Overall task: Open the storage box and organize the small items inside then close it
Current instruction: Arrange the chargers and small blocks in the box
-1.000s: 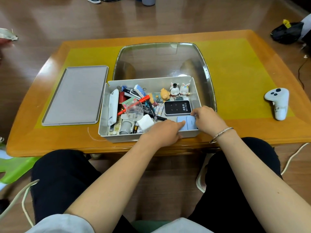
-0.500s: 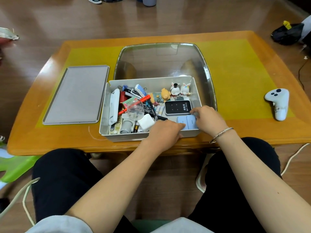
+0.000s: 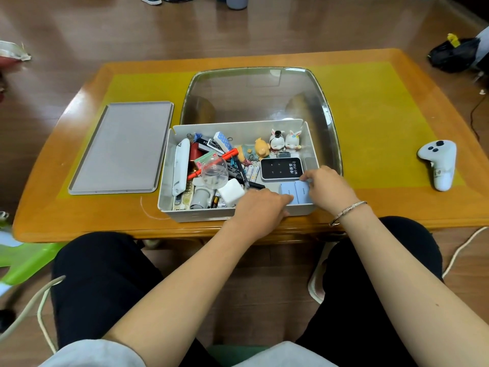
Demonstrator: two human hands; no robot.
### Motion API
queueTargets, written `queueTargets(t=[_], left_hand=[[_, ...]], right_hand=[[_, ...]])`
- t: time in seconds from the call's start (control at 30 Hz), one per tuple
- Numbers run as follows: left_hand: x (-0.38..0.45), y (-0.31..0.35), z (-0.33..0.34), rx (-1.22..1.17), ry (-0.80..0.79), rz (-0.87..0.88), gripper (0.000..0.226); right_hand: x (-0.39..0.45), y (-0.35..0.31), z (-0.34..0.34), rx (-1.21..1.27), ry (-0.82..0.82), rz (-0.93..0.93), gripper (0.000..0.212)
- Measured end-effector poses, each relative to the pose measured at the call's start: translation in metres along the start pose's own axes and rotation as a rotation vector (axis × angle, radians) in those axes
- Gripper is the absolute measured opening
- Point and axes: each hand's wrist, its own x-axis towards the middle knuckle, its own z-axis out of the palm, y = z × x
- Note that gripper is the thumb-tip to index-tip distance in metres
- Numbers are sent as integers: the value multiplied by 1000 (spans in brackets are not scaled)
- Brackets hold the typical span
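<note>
Both hands, left hand (image 3: 260, 207) and right hand (image 3: 329, 188), seem to pinch the pale blue cards (image 3: 297, 193) in the storage box (image 3: 238, 214), barely shifted since before.

The storage box (image 3: 239, 211) stands open-topped at the near bench (image 3: 383, 205) edge; access is from above. Its left half is packed with clutter. Both hands, left hand (image 3: 260, 209) and right hand (image 3: 329, 188), occupy the near right corner. The lid (image 3: 119, 149) blocks the left side; a white controller (image 3: 439, 162) sits far right, with bare bench between.
</note>
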Motion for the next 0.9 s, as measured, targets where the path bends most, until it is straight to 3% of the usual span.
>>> queueTargets(t=[0.17,0.3,0.43,0.57,0.67,0.8,0.9], left_hand=[[-1,-2,4,-10,31,-19,33],[-9,-4,-1,-107,60,-58,50],[-25,-17,-15,-168,220,-152,45],[-45,-40,-29,-227,454,-271,23],[-57,-64,-34,-190,541,-467,27],[-73,-92,-35,-101,478,-744,50],[-83,-109,-31,-155,386,-837,57]], right_hand=[[-9,-5,-4,-4,153,-30,34],[-13,-12,-7,-31,304,-57,34],[-13,-22,-5,-29,401,-92,34],[-12,-35,1,17,377,-185,31],[-12,-47,9,44,330,-239,30],[-12,-64,21,60,259,-278,30],[-13,-73,27,89,230,-293,27]])
